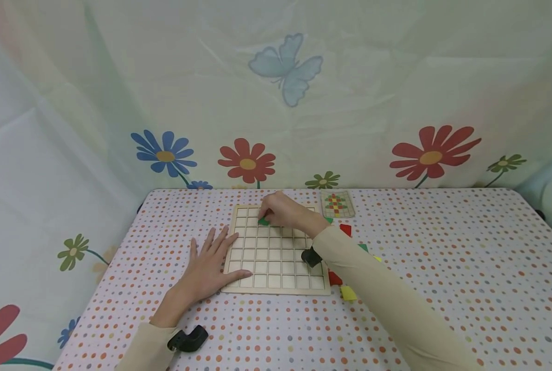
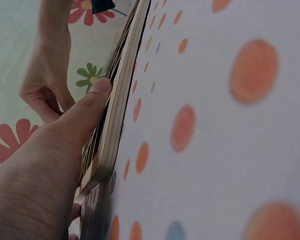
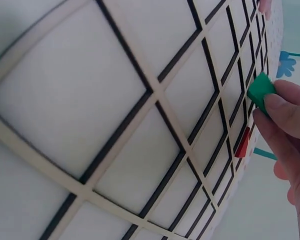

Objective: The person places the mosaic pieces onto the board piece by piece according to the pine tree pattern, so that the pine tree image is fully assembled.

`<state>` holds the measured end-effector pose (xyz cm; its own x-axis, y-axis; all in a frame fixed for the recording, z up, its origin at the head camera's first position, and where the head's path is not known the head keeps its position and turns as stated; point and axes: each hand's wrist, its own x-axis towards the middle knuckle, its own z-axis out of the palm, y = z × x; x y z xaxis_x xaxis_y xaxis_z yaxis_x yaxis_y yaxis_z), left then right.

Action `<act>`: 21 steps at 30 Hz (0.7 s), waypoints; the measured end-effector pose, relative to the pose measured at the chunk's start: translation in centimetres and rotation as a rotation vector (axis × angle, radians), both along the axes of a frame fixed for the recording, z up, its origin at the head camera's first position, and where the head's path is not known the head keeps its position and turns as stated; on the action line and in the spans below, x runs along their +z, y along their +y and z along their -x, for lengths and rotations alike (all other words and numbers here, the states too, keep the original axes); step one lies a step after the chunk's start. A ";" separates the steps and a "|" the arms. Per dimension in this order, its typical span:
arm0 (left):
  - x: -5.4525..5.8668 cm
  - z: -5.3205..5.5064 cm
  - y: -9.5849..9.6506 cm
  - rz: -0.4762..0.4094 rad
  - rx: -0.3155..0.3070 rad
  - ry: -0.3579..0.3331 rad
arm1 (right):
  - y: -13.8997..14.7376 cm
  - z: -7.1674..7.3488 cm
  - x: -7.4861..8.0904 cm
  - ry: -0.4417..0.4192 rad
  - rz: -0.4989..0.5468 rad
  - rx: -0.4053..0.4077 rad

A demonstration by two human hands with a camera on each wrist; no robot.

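Observation:
A wooden grid board (image 1: 268, 268) with square cells lies on the table. My right hand (image 1: 282, 210) is over its far side, pinching a small green tile (image 3: 261, 90) between thumb and fingers. In the right wrist view, a red piece (image 3: 243, 144) sits at the board's far rows, just past the green tile. My left hand (image 1: 207, 268) rests at the board's left edge with fingers spread, its thumb (image 2: 97, 92) lying over the frame. The right hand and forearm hide part of the board's right side.
Right of the board lie loose pieces: a red one (image 1: 345, 230), another red one (image 1: 334, 279), a yellow one (image 1: 348, 293) and a green one (image 1: 363, 248), some partly behind the right sleeve. A pattern card (image 1: 345, 211) with a tree-like picture lies beyond the board's far right corner.

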<state>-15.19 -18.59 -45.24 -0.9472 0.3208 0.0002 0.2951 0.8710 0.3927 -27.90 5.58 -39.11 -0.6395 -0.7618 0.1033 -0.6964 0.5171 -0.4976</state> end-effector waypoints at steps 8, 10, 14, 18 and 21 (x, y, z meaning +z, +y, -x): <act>-0.1 0.1 -0.1 0.002 -0.001 -0.001 | -0.4 0.0 -0.1 0.024 -0.069 0.004; -0.1 0.1 0.0 0.003 0.002 -0.004 | -0.5 0.0 -0.1 0.034 -0.095 0.005; -0.1 0.2 0.0 0.007 0.006 -0.013 | -0.7 -0.2 0.0 0.041 -0.139 -0.007; -0.2 0.2 0.0 0.007 0.006 -0.009 | -0.7 -0.4 -0.3 0.046 -0.137 -0.012; -0.2 0.0 0.0 0.001 0.006 -0.006 | -0.8 -0.4 -0.5 0.061 -0.131 -0.005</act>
